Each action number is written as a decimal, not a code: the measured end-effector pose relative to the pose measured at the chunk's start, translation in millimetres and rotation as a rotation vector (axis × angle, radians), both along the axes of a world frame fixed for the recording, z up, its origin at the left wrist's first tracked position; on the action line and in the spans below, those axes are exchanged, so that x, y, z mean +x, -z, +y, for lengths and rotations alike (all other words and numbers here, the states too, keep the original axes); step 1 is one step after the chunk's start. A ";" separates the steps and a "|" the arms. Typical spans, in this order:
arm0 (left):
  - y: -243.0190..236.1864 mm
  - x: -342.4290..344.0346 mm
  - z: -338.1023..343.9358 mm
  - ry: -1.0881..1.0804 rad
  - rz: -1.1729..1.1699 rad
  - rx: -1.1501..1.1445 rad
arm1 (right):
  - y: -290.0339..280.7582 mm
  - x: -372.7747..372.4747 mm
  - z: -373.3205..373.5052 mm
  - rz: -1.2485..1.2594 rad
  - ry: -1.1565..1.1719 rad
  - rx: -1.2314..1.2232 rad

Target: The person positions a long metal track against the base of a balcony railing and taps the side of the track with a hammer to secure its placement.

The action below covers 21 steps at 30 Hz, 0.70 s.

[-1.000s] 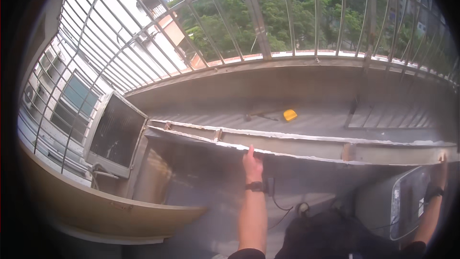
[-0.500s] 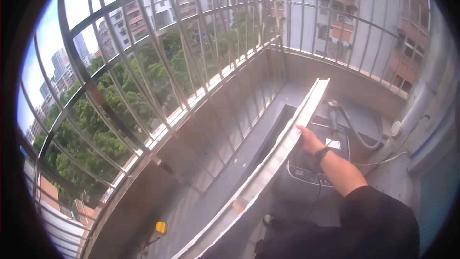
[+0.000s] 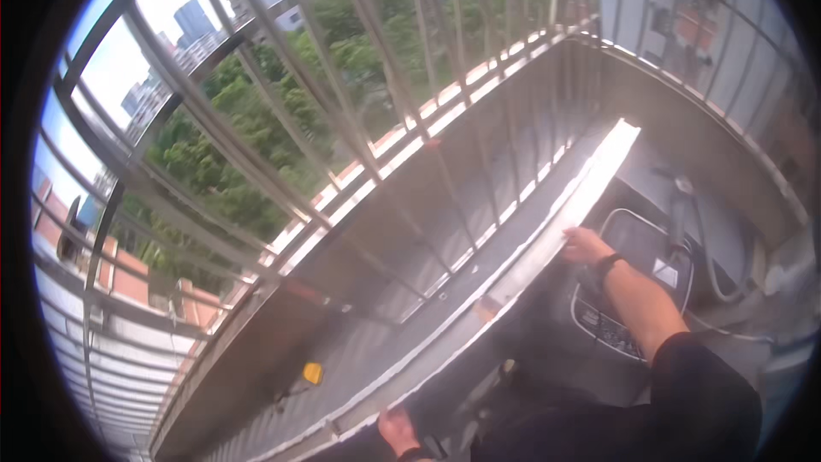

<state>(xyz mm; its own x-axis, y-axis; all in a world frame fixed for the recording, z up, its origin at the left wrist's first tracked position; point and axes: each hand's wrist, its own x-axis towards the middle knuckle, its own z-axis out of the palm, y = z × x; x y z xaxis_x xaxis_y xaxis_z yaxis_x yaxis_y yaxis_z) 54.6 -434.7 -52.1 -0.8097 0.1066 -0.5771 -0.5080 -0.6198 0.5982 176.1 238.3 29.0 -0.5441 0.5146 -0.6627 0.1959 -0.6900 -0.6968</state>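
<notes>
A black short-sleeved top (image 3: 590, 436) is worn, the right forearm (image 3: 647, 304) exposed below its wide sleeve (image 3: 708, 381); dark wristbands (image 3: 609, 263) are worn, 1 on each wrist.

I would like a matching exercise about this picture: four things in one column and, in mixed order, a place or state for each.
1. left hand
2. right hand
3. small yellow object
4. long channel

A. slanting across the view, white along its edges
B. on the channel's edge, near the dark appliance
C. on the floor
D. on the channel's edge, near the picture's bottom

Pairs: 1-D, 2-B, 3-C, 4-A
</notes>
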 end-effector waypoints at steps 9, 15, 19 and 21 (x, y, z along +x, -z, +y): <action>28.4 -3.0 138.1 -0.227 -0.132 -0.058 | 58.7 33.1 76.4 -0.333 -0.772 1.257; 44.7 -7.3 164.4 -0.108 -0.228 -0.164 | 76.8 4.7 75.0 -0.020 -0.889 1.694; 29.7 -11.6 158.9 0.117 -0.308 -0.257 | 48.7 -36.4 -15.2 -0.275 -0.454 0.575; 22.4 -13.1 149.9 0.356 -0.285 -0.296 | 48.8 -42.0 -63.2 -0.135 -0.576 0.855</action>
<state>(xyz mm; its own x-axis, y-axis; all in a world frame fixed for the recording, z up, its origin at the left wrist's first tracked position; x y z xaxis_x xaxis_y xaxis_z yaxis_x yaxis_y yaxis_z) 41.6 -284.8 -74.4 -0.5603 0.1452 -0.8155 -0.8233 -0.2052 0.5292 134.0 175.1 -19.8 -0.8047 0.5272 -0.2731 0.4524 0.2466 -0.8570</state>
